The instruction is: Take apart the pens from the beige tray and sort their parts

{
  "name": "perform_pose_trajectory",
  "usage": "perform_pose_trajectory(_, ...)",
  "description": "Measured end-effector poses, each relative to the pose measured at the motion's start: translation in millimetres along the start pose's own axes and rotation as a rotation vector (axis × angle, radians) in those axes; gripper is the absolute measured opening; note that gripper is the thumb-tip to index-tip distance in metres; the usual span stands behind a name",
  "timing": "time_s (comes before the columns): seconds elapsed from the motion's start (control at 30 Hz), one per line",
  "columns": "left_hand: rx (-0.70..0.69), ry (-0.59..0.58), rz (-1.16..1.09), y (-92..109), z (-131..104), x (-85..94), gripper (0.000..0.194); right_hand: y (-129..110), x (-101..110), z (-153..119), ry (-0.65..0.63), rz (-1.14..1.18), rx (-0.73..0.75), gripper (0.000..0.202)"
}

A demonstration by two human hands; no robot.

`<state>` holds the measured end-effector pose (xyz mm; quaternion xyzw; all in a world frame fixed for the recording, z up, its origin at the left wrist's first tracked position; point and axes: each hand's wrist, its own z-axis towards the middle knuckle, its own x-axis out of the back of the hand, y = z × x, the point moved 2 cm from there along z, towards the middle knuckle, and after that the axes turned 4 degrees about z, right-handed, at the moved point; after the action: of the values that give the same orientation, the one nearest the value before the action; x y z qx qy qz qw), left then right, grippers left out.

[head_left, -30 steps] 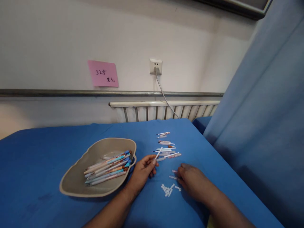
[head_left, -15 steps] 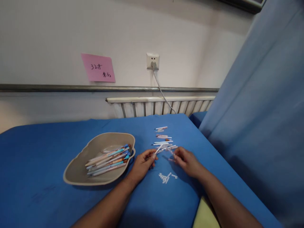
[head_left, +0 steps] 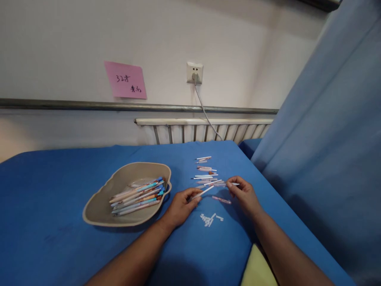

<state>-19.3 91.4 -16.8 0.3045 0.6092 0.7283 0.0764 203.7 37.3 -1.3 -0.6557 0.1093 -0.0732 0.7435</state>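
My left hand (head_left: 185,203) is closed on a thin white pen refill (head_left: 207,190), which points up and to the right. My right hand (head_left: 241,194) pinches a slim pale pen barrel (head_left: 235,184) just right of the row of pen parts (head_left: 205,177). Its whitish end sticks out past my fingers. Below that hand lies a pinkish pen barrel (head_left: 222,200), apart from both hands. Closer to me is a small pile of short white pieces (head_left: 208,220).
A beige basin (head_left: 98,194) with several pens (head_left: 138,196) stands on the blue cloth (head_left: 53,186) at left. A yellow item (head_left: 258,268) lies at the front edge. A blue curtain (head_left: 321,131) hangs at right; a plugged socket (head_left: 195,73) is on the wall.
My right hand has moved slightly up and right, carrying the pen barrel away from the left hand. The refill in my left hand has tilted flatter. The view has shifted a little.
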Motion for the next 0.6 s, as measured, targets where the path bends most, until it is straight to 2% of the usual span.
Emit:
perform_pose_trajectory(0.13, 0.035, 0.127, -0.031, -3, 4, 10.0, 0.032, 2, 5, 3, 0.050, 0.030, -0.003, 0.027)
perform_pose_trajectory(0.2, 0.048, 0.153, -0.059, -4, 5, 12.3, 0.034, 4, 5, 3, 0.069, 0.054, -0.011, 0.028)
perform_pose_trajectory(0.37, 0.062, 0.108, -0.043, -5, 6, 8.9, 0.032, 6, -1, 2, 0.073, 0.116, -0.038, 0.028)
perform_pose_trajectory(0.6, 0.015, 0.039, 0.080, -3, 5, 4.1, 0.028, 3, -6, 1, 0.052, 0.113, -0.044, 0.027)
